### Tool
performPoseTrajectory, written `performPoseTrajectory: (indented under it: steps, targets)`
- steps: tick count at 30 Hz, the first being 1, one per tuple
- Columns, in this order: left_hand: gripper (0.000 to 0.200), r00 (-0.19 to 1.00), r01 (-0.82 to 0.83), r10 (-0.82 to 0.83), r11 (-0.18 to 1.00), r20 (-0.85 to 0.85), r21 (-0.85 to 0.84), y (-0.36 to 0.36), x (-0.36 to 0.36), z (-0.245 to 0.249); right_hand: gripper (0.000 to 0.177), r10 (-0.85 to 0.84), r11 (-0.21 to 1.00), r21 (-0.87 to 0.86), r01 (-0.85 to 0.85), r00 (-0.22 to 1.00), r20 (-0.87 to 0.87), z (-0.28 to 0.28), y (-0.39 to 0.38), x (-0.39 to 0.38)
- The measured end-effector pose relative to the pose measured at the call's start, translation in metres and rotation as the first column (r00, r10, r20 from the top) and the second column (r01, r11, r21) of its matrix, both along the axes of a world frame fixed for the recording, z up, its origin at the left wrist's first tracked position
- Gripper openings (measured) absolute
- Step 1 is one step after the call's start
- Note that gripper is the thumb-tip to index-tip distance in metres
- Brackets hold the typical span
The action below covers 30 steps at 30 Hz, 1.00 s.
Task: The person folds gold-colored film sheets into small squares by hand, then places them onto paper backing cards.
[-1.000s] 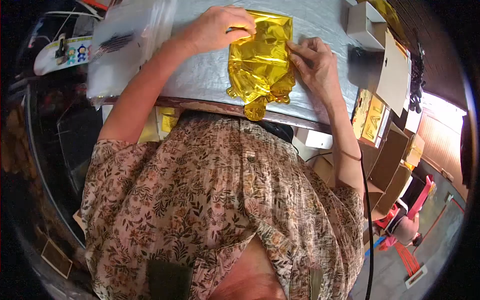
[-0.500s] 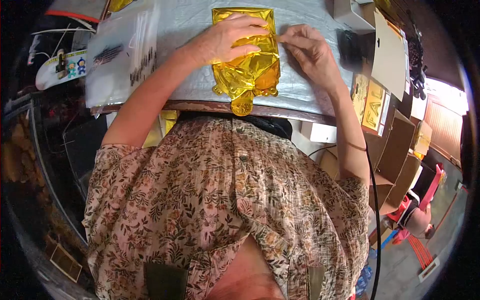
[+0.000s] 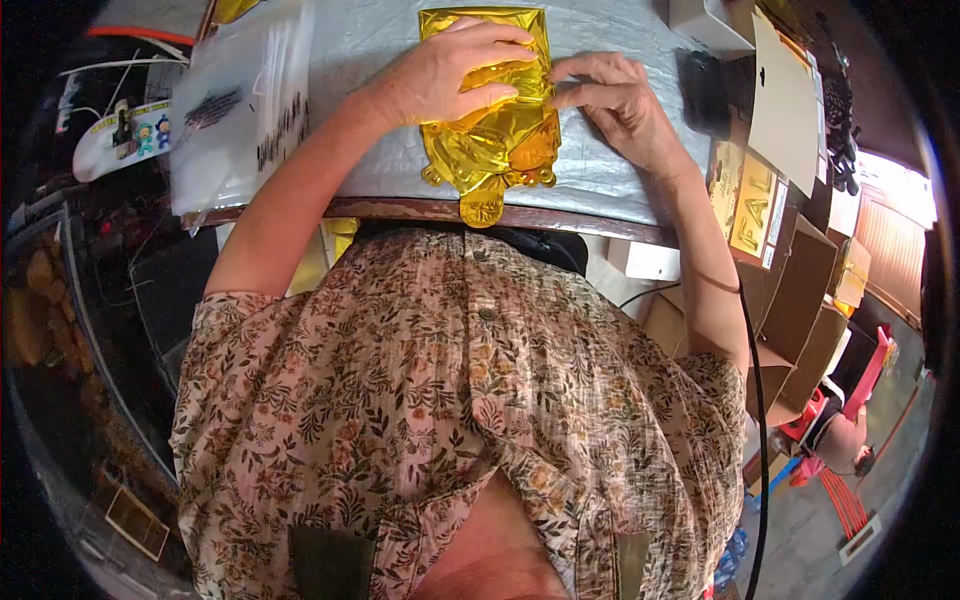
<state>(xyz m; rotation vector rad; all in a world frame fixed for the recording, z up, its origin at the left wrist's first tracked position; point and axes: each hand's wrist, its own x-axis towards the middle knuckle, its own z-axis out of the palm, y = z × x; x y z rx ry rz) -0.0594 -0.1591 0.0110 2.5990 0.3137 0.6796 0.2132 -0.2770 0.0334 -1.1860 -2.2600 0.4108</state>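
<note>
A flat gold foil balloon (image 3: 495, 150) lies on the silver-covered table (image 3: 610, 180), its tail hanging over the near edge. My left hand (image 3: 445, 75) lies palm down across the balloon's upper part, fingers spread over the foil. My right hand (image 3: 610, 100) pinches the balloon's right edge with thumb and fingertips. Both hands are pressing the foil against the table.
A clear plastic bag (image 3: 245, 100) with printed text lies at the table's left. A black object (image 3: 700, 90), white box (image 3: 705, 15) and cardboard sheets (image 3: 785, 100) stand at the right. Cardboard boxes (image 3: 790, 320) sit beside the table; another person (image 3: 835, 440) is at the far right.
The balloon shifted left and up the table. My left hand slid from its top corner down across its middle. My right hand moved from its side to pinch the upper right edge.
</note>
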Motion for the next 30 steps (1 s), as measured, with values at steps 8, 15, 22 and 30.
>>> performPoseTrajectory:
  steps: [8,15,22,30]
  targets:
    - [0.050,0.998,-0.012,0.012,1.000,-0.061,-0.002,-0.006,-0.001,0.011,0.027,0.031,0.999,0.012,-0.032,0.997,0.068,0.007,0.009,-0.001]
    - [0.045,0.999,-0.039,0.036,0.997,-0.040,-0.072,-0.014,-0.001,0.023,0.027,-0.002,1.000,0.027,-0.003,0.984,0.176,0.015,0.003,-0.005]
    - [0.044,0.996,0.000,-0.009,0.994,-0.087,-0.105,-0.084,-0.004,0.059,0.031,-0.024,0.998,0.058,0.013,0.980,0.197,0.012,-0.002,-0.005]
    - [0.040,0.961,-0.239,0.227,0.969,-0.155,-0.059,-0.129,0.009,0.042,0.028,-0.026,1.000,0.008,0.025,0.983,0.184,0.020,-0.002,-0.008]
